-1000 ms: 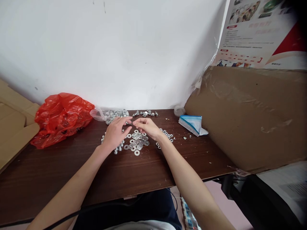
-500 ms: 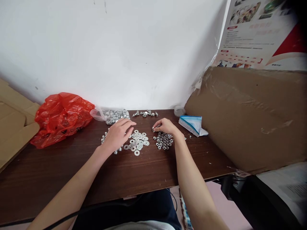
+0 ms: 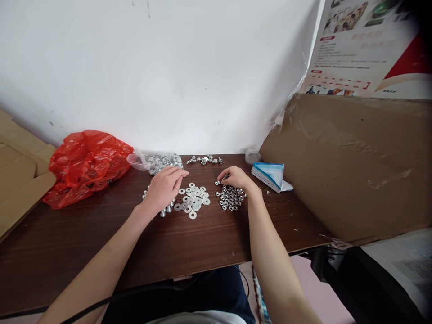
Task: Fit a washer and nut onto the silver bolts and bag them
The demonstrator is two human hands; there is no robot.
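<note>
My right hand (image 3: 236, 177) bends over the far edge of a pile of small hex nuts (image 3: 231, 199), thumb and forefinger pinched on a nut (image 3: 218, 182) at its far left. My left hand (image 3: 164, 186) hovers with fingers stretched out and thumb a little apart, nothing seen in it. Under and beside that hand lie silver bolts (image 3: 163, 212), partly hidden by it. Between my hands flat washers (image 3: 192, 215) are spread in a loose heap. Along the wall sits a row of bolts with parts fitted on them (image 3: 204, 160).
A clear bag of metal parts (image 3: 164, 163) and a red plastic bag (image 3: 88, 164) stand at the back left. A round clear lid (image 3: 252, 156) and a blue-white packet (image 3: 270, 175) lie at the right. Cardboard (image 3: 351, 171) closes off the right side; a carton (image 3: 23, 180) is at left.
My right fingertips have shifted slightly right, showing more of the nut at their tips. My left hand has drawn back slightly left, uncovering more washers and bolts.
</note>
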